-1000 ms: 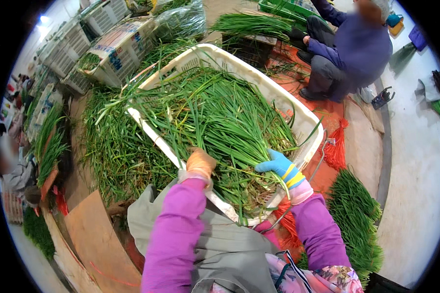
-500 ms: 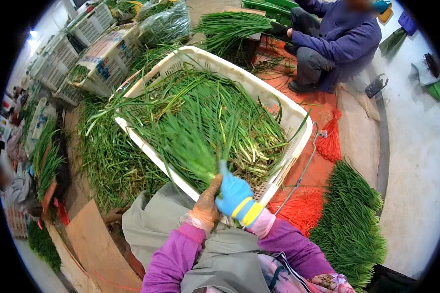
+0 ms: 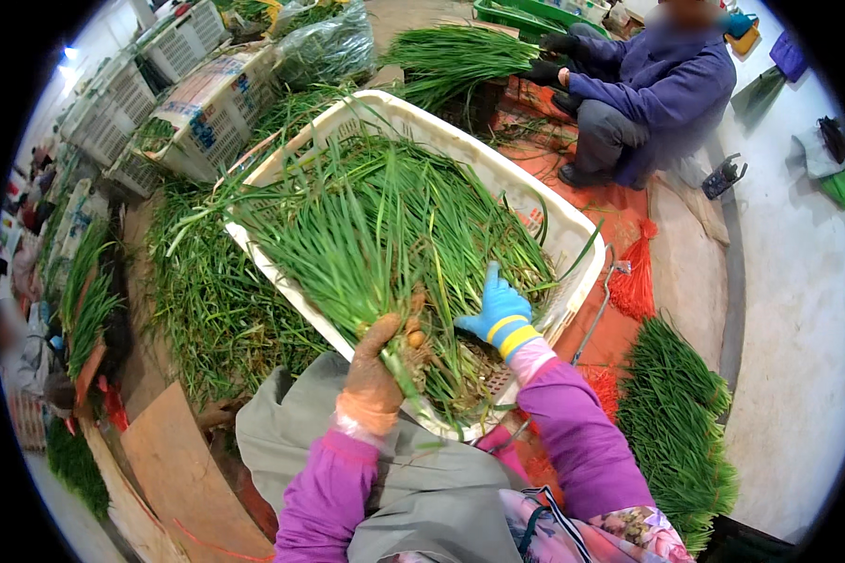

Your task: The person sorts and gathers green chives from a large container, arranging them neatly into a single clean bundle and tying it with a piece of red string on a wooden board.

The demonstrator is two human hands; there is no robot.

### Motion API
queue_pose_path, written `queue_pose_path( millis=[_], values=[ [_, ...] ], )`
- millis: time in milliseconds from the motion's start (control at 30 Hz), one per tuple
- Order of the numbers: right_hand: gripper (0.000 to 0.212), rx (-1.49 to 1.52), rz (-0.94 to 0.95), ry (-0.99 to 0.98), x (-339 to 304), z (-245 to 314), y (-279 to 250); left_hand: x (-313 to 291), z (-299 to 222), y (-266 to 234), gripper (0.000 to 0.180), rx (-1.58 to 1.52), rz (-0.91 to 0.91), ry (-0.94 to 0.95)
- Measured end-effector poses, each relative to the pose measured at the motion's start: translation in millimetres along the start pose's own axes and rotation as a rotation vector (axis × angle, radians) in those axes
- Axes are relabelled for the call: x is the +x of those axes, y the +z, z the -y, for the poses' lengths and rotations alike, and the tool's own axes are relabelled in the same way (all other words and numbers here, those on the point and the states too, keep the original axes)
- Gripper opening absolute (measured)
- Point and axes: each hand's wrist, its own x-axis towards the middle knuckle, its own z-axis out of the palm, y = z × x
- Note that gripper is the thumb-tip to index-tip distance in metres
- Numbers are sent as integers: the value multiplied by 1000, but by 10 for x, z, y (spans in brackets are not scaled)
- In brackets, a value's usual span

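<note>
My left hand [image 3: 387, 358], in a dirt-stained brown and orange glove, is closed round the lower stems of a bunch of garlic chives [image 3: 333, 253]. The long green leaves fan out up and to the left over the basket. My right hand [image 3: 503, 311] wears a blue glove with yellow bands at the wrist. It hovers at the basket's near right part with forefinger and thumb apart and nothing visible in it. Below both hands stands a white plastic basket [image 3: 546, 195], full of loose chives with pale root ends toward the right.
Loose chives [image 3: 225, 310] pile up left of the basket. At right lie neat chive bundles [image 3: 671, 422] and red ties [image 3: 637, 277]. A metal rod [image 3: 591, 324] leans by the basket. A person [image 3: 648, 94] in dark gloves crouches far right, handling chives. Stacked crates [image 3: 113, 117] stand far left.
My hands were together at the bunch's stem end; now they are apart. My right hand has moved right and up, while my left has shifted slightly left with the bunch.
</note>
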Motion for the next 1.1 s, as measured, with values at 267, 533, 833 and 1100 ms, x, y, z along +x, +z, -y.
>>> queue_pose_path(
  millis=[267, 533, 833, 1100],
  values=[
    [56, 172, -74, -116, 209, -189, -368, 326, 281, -464, 47, -13, -15, -93],
    [50, -140, -321, -419, -661, 578, -251, 355, 287, -695, 49, -178, 72, -176],
    [40, -206, -252, -865, -970, 403, -226, 312, 305, -739, 40, -35, -137, -301],
    [66, 23, -387, -487, -337, 285, -123, 307, 205, -658, 31, 26, -157, -244]
  ],
)
